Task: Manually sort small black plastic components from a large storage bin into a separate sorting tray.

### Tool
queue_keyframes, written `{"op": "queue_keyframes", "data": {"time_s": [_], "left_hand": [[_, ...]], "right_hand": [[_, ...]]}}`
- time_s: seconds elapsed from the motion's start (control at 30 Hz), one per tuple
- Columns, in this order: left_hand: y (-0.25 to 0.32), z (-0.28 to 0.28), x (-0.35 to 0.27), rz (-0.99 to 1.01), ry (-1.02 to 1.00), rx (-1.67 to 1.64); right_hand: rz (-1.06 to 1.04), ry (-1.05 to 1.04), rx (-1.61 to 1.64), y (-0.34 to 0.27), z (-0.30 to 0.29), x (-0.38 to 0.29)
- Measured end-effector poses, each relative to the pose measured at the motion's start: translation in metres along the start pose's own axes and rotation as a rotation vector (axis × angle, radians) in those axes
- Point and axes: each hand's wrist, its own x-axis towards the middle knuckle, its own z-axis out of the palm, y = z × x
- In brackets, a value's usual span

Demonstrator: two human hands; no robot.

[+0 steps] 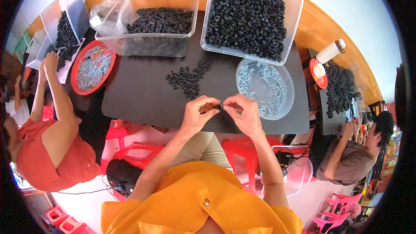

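Over the front edge of the dark table (139, 87), my left hand (200, 112) pinches a small black plastic part (218, 106) between thumb and fingers. My right hand (242, 112) meets it from the right, its fingertips closed on a tiny piece, too small to make out, at the part's end. Just beyond my hands lies a loose pile of small black plastic parts (190, 79). To the right, partly behind my right hand, a round clear plastic lid or tray (291, 99) holds many small metal springs (279, 84).
A large clear bin (248, 57) of black parts stands at the back right, another clear bin (146, 44) with a plastic bag at the back left. A red tray (74, 74) of small pieces lies left. One person (55, 156) works at left, another (351, 161) at right.
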Motion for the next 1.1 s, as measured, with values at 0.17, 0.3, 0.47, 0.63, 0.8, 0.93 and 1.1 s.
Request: {"op": "queue_keyframes", "data": {"time_s": [0.17, 0.3, 0.47, 0.63, 0.8, 0.93, 1.1], "left_hand": [[-0.001, -0.002, -0.007, -0.098, 0.014, 0.042], [0.000, 0.000, -0.009, -0.055, -0.007, 0.049], [-0.004, -0.003, -0.012, -0.073, -0.018, -0.015], [0.002, -0.015, -0.024, -0.103, 0.027, -0.077], [0.012, -0.038, -0.030, -0.080, 0.143, -0.076], [0.013, -0.044, -0.031, -0.090, 0.167, -0.087], [0.011, -0.045, -0.033, -0.087, 0.151, -0.099]], "right_hand": [[-0.014, -0.071, -0.075, 0.004, 0.004, -0.002], [0.072, -0.067, 0.008, -0.001, 0.003, -0.003], [0.116, -0.083, 0.008, 0.001, 0.006, -0.005], [-0.121, -0.103, -0.003, -0.002, 0.016, -0.012], [0.004, 0.034, -0.058, 0.015, 0.027, -0.008], [-0.064, 0.143, -0.236, 0.015, 0.049, 0.008], [-0.083, 0.151, -0.451, 0.017, 0.069, 0.024]]}}
